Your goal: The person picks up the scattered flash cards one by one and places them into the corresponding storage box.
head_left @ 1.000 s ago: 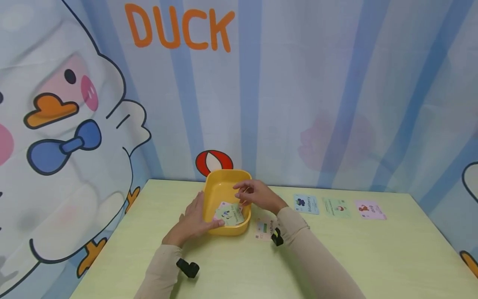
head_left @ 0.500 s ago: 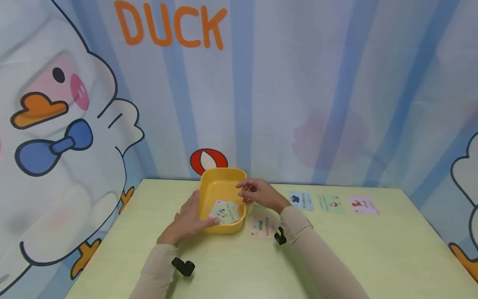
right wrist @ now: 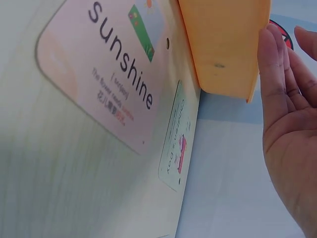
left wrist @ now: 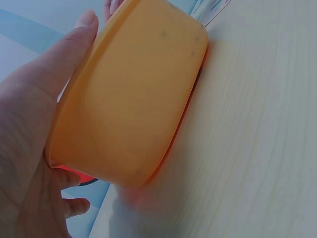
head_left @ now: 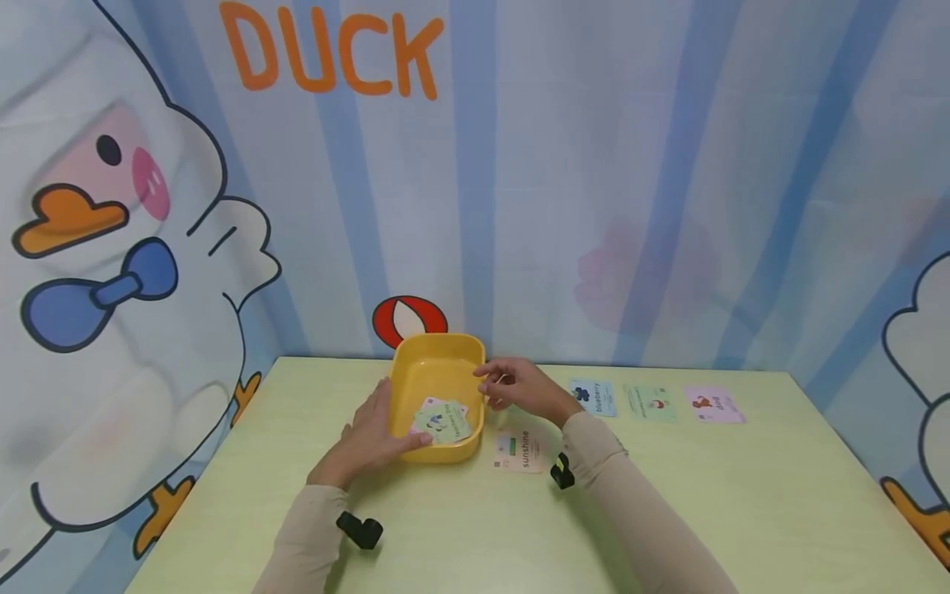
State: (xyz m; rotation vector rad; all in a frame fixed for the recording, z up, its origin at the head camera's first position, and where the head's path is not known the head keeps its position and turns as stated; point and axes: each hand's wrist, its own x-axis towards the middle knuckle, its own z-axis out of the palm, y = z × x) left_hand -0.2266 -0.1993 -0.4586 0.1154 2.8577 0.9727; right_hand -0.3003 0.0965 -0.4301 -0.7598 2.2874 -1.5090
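Observation:
A yellow plastic bin [head_left: 436,371] stands at the back of the table. My left hand [head_left: 364,441] holds its left side, the thumb over the near-left rim and the fingers along the outer wall. Inside lie a few overlapping word cards, a green one [head_left: 448,422] on top. My right hand [head_left: 529,391] hovers at the right rim, fingers loosely bent, with nothing seen between them; touch with the rim is unclear. Below it a pink "sunshine" card [head_left: 519,451] lies flat. A green "Children's Day" card [right wrist: 174,139] shows in the right wrist view, hidden by the hand in the head view.
To the right, in a row, lie a blue "blueberry" card [head_left: 594,398], a green card [head_left: 650,403] and a pink "dog" card [head_left: 713,405]. A striped duck-print curtain [head_left: 534,206] hangs right behind the pale yellow table [head_left: 742,511].
My right hand has drawn back from over the cards inside the bin to its right rim. The left hand stays on the bin. The head view has shifted slightly.

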